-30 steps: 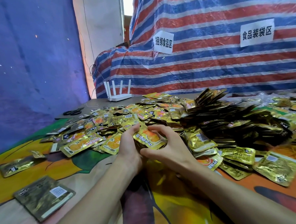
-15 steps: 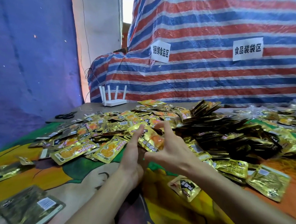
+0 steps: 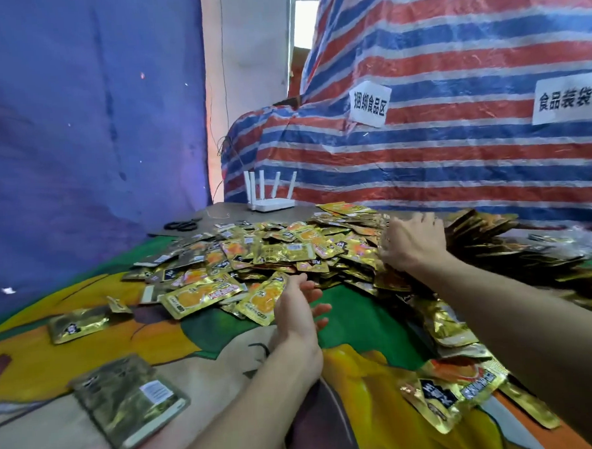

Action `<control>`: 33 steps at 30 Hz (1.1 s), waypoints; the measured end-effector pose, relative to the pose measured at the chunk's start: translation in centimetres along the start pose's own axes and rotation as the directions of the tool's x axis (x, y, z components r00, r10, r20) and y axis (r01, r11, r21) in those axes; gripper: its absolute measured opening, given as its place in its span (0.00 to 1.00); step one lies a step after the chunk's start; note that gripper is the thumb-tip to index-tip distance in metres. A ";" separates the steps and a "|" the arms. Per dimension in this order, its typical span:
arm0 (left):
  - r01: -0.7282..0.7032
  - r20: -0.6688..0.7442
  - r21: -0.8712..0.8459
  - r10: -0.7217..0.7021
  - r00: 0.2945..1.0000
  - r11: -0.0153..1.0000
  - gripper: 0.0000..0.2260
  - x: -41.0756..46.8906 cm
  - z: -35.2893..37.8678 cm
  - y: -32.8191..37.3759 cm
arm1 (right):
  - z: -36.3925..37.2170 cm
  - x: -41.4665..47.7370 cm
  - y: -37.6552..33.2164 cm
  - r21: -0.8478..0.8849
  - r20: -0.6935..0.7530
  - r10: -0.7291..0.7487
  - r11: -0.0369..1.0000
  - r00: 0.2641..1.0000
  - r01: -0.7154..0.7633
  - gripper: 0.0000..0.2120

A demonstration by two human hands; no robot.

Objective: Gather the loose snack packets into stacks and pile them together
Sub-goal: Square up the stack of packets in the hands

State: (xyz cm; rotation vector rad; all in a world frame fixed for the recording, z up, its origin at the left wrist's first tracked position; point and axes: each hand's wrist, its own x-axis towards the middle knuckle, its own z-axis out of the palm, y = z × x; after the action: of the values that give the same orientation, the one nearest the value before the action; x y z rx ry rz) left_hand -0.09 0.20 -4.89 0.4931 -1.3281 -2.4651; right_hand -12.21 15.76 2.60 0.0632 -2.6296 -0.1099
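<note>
Packets litter a colourful cloth backed by striped tarpaulin.

Pretty soft, even daylight, mostly coming from the window at 12 o'clock, which is blown out white. The foil packets throw loads of tiny glare spots, though the ones at 3 o'clock sit darker. The cloth at 9 o'clock is dim, with a few pinpricks of light. The right hand looks a bit smeared. Fisheye bends the tarp stripes, and the 7 o'clock corner is stretched and soft. Shadows are faint.
</note>
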 end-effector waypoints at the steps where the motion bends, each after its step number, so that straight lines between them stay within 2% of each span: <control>1: -0.002 0.007 0.022 0.002 1.000 1.000 0.10 -0.1 0.1 0.0 | 0.6 -0.2 -0.2 -0.069 0.037 0.007 0.998 0.999 -0.004 0.22; 3: -0.011 0.036 0.090 0.008 0.999 0.996 0.08 -0.4 0.1 -0.2 | 1.2 -0.7 -0.7 -0.121 0.043 0.026 0.992 0.999 -0.020 0.27; 6: -0.066 0.116 0.208 0.043 0.992 0.976 0.06 -1.0 0.2 -0.1 | 1.0 -1.4 -1.3 -0.128 0.016 0.023 0.992 1.000 -0.021 0.25; 10: -0.247 0.172 0.336 0.199 0.965 0.909 0.03 -1.2 0.4 0.2 | 0.5 -2.6 -2.0 -0.063 0.000 -0.025 0.998 1.000 0.025 0.27; 12: -0.379 0.161 0.460 0.344 0.925 0.803 0.04 -1.2 0.2 -0.1 | 0.5 -3.3 -2.5 -0.009 -0.010 -0.085 0.996 0.996 0.085 0.29; 15: -0.450 0.212 0.755 0.471 0.856 0.478 0.11 -0.8 -0.1 0.3 | 0.6 -4.1 -4.0 0.075 -0.025 -0.183 0.980 0.983 0.184 0.30; 18: -0.380 0.324 0.920 0.360 0.875 0.093 0.20 0.5 -0.4 2.4 | 1.2 -4.5 -5.7 0.153 -0.030 -0.267 0.951 0.963 0.268 0.33; 20: -0.279 0.296 0.955 0.275 0.915 -0.101 0.34 2.2 -1.0 4.1 | 1.6 -4.4 -6.9 0.179 -0.021 -0.308 0.935 0.951 0.307 0.35; 22: -0.144 0.196 0.960 0.207 0.958 -0.241 0.52 4.0 -2.0 5.2 | 2.2 -3.9 -8.0 0.186 0.005 -0.338 0.925 0.941 0.331 0.37; 24: -0.029 0.084 0.945 0.157 0.984 -0.326 0.62 5.8 -3.0 5.8 | 2.8 -3.1 -9.0 0.204 0.057 -0.354 0.919 0.933 0.336 0.40; 28: 0.055 -0.032 0.906 0.062 0.998 -0.420 0.67 9.2 -4.5 6.5 | 4.5 -0.9 -10.9 0.215 0.160 -0.395 0.909 0.905 0.358 0.46; 31: 0.068 -0.081 0.907 -0.014 0.997 -0.416 0.69 11.1 -5.4 7.1 | 5.6 0.7 -12.1 0.287 0.204 -0.390 0.901 0.898 0.326 0.46; 33: 0.027 -0.057 0.923 -0.067 0.996 -0.384 0.69 11.9 -5.7 7.2 | 6.5 1.3 -12.8 0.361 0.242 -0.362 0.895 0.900 0.263 0.45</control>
State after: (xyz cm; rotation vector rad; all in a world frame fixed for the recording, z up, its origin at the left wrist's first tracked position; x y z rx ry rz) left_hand -7.60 -12.80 -3.63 0.7664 -3.2393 -0.3369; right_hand -16.17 3.32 -3.59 0.6383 -2.8968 0.2184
